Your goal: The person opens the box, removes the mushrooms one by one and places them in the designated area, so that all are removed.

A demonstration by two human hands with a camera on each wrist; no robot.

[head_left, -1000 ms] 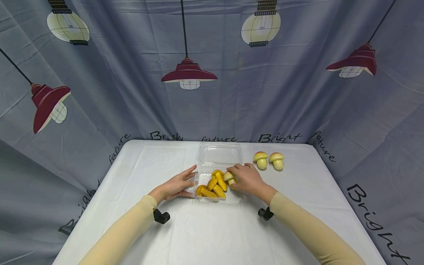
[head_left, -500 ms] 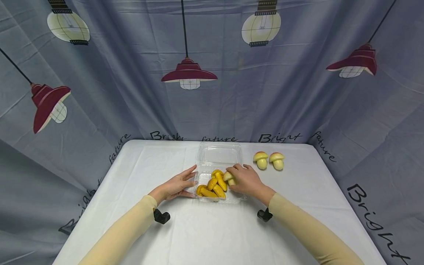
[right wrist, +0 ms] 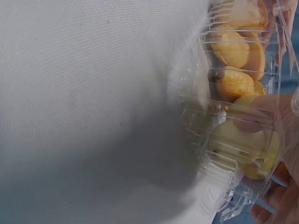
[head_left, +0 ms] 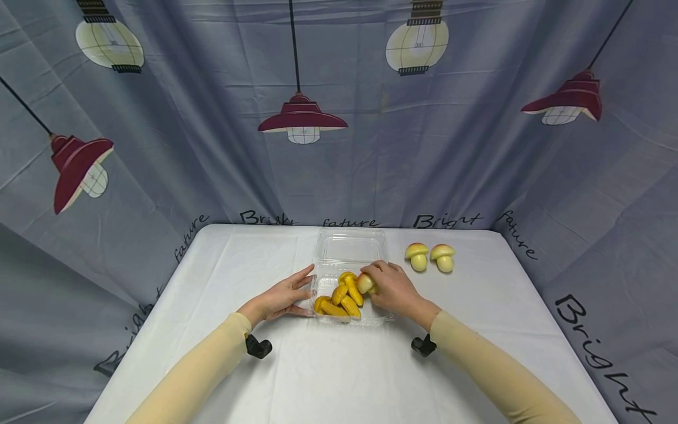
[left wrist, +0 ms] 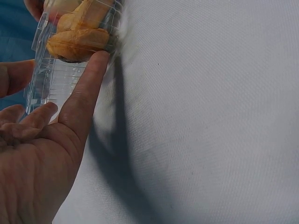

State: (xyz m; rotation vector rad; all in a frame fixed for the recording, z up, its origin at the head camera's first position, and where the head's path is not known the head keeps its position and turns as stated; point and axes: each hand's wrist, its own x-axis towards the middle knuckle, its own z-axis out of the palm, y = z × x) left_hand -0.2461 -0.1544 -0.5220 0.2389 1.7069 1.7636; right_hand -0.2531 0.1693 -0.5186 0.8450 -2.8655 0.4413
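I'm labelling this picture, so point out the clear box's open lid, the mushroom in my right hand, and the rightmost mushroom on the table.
Open lid (head_left: 352,245): head view, middle of its flat panel.
Held mushroom (head_left: 365,284): head view, its uncovered side.
Rightmost mushroom (head_left: 443,257): head view, where cap meets stem.

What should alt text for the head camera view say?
A person's right hand grips a pale mushroom inside an open clear clamshell holding yellow mushrooms; their left hand touches its left side. Two more pale mushrooms lie nearby.

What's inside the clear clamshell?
Yellow mushrooms and, right of them, a pale mushroom gripped by the right hand. In the head view, that hand covers part of the pale mushroom and some of the clamshell, hiding anything beneath.
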